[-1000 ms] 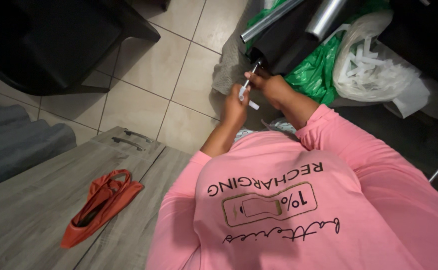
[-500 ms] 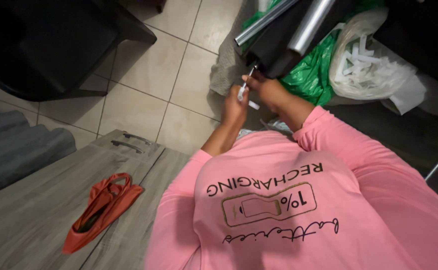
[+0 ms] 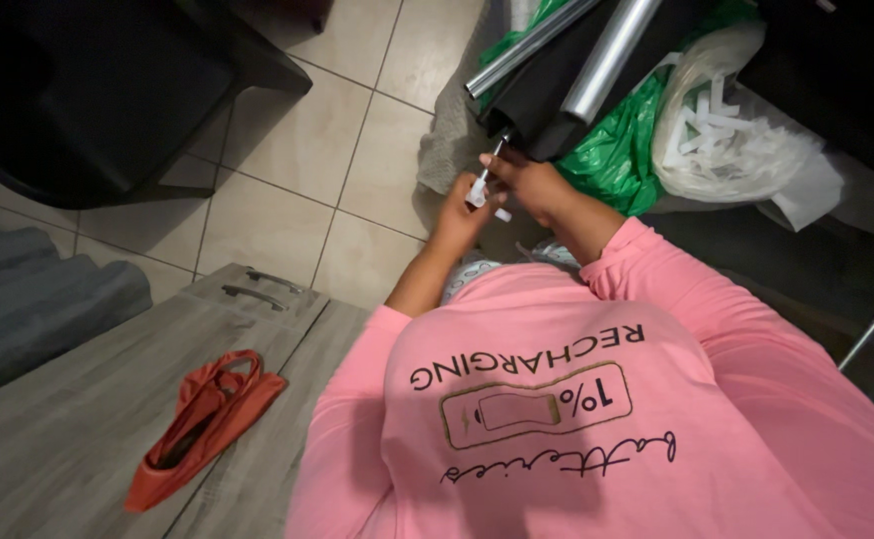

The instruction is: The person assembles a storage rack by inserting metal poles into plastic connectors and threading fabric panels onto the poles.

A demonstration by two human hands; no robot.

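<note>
Where hands (image 3: 497, 195) meet — beige tile floor (image 3: 287, 150), grey cabinet top (image 3: 67, 399).

Open tiled floor (image 3: 287, 170) fills the upper middle of the frame, left of the hands, and offers free passage. Directly above the hands, two metal tubes (image 3: 596, 55) and a black roll (image 3: 547, 95) block the way. To the upper right, a green plastic bag (image 3: 621, 150) and a clear bag of white scraps (image 3: 731, 135) crowd in. A dark chair (image 3: 107, 90) closes the upper left. The grey tabletop (image 3: 57, 419) at lower left carries only an orange bag (image 3: 202, 424).
</note>
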